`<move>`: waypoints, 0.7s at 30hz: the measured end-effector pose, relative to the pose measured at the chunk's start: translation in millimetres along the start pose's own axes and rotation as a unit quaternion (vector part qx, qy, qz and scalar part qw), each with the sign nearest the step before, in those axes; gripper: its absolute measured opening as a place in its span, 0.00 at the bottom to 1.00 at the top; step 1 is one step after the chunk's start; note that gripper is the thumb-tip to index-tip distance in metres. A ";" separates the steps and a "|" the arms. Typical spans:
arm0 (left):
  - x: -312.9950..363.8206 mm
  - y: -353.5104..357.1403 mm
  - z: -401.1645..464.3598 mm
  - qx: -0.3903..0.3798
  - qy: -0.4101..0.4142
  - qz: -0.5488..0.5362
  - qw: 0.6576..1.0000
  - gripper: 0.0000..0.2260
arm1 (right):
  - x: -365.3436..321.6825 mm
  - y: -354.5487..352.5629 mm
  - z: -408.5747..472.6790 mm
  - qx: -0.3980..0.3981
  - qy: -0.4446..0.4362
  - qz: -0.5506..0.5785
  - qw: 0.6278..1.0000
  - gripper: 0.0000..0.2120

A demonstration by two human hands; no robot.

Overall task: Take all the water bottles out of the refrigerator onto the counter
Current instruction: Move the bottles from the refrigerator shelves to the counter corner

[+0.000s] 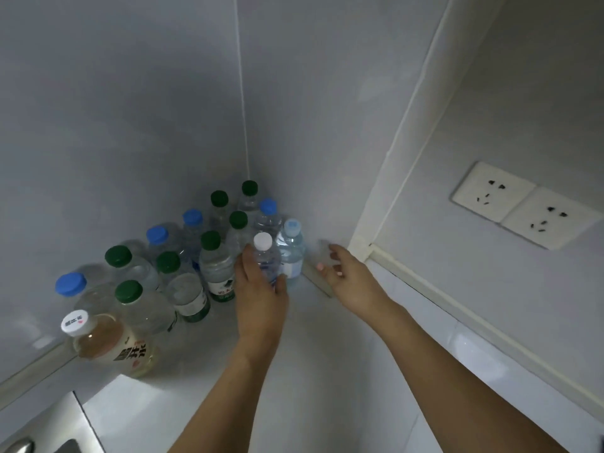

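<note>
Several water bottles with green, blue and white caps stand clustered in the corner of the white counter (327, 371). My left hand (258, 282) grips a clear white-capped bottle (265, 253) that stands upright at the front of the cluster. Beside it on the right stands a pale-blue-capped bottle (292, 246). My right hand (346, 273) hovers just right of that bottle, fingers relaxed and holding nothing. The refrigerator is out of view.
A larger bottle of yellowish drink (108, 341) with a white cap stands at the cluster's left front. A steel sink edge (55, 426) lies at bottom left. Grey walls meet behind the bottles. Two wall sockets (523, 204) sit at right.
</note>
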State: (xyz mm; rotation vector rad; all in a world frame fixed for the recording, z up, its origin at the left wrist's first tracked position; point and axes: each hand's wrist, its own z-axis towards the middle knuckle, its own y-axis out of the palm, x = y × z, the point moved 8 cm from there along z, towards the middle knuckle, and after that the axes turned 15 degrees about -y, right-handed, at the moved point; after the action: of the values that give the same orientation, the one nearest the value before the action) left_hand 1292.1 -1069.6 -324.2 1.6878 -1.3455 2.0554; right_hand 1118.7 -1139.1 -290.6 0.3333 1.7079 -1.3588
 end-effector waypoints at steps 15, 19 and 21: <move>116.2 117.3 -222.0 -0.148 0.338 0.130 0.920 0.24 | 80.5 -152.9 -258.1 0.123 0.116 -0.148 0.974 0.26; 155.7 150.0 -323.5 -0.200 0.421 0.114 0.877 0.24 | 101.6 -202.2 -359.6 0.182 0.169 -0.165 0.955 0.25; 169.0 163.3 -376.5 -0.225 0.452 0.109 0.856 0.23 | 111.1 -220.1 -410.7 0.209 0.193 -0.169 0.944 0.25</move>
State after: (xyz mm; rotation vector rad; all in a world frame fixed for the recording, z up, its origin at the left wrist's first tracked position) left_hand 867.1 -964.8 -251.3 0.2767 -1.4829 1.9703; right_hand 712.2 -890.8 -239.5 0.5969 1.8371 -2.0249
